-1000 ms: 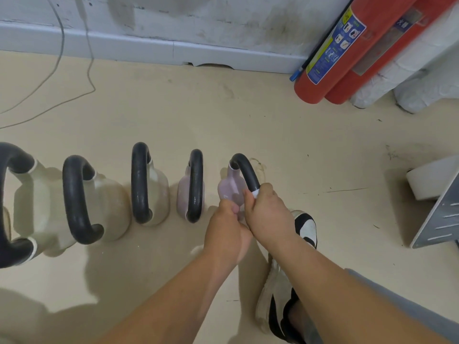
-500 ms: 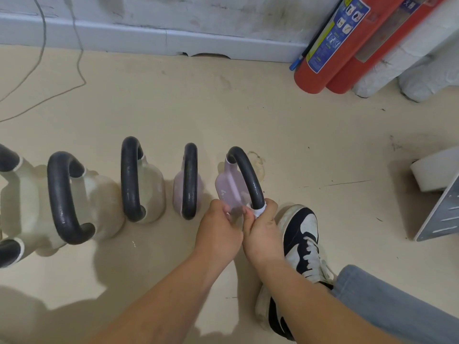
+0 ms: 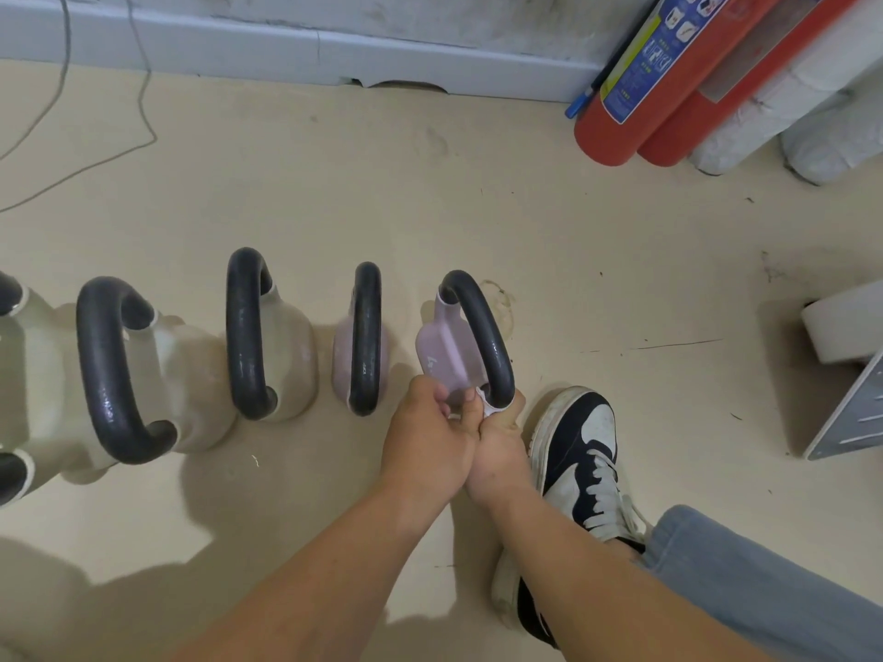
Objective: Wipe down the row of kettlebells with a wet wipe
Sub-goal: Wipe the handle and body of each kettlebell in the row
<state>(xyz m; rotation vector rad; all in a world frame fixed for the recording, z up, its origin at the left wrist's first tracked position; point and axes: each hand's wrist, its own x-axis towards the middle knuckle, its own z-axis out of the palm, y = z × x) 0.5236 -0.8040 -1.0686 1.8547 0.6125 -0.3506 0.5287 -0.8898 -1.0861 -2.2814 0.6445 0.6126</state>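
A row of kettlebells with black handles stands on the beige floor. The rightmost is a small pink kettlebell [image 3: 442, 351], tilted to the left. My right hand [image 3: 497, 437] pinches a white wet wipe [image 3: 489, 409] around the near end of its black handle [image 3: 482, 336]. My left hand [image 3: 430, 437] grips the near lower edge of the pink body. To the left stand a second pink kettlebell [image 3: 363, 341] and a cream kettlebell [image 3: 267, 336], then larger cream ones [image 3: 129, 375].
My black-and-white shoe [image 3: 573, 451] and jeans leg are just right of my hands. Two red fire extinguishers [image 3: 669, 83] lean on the wall at the back right. A grey metal piece [image 3: 850, 413] lies at the right edge. Thin cables [image 3: 95, 160] trail at the back left.
My right hand with the wipe has slid down the handle from its upper part to its near end. The pink kettlebell has tipped further left, and the view has shifted.
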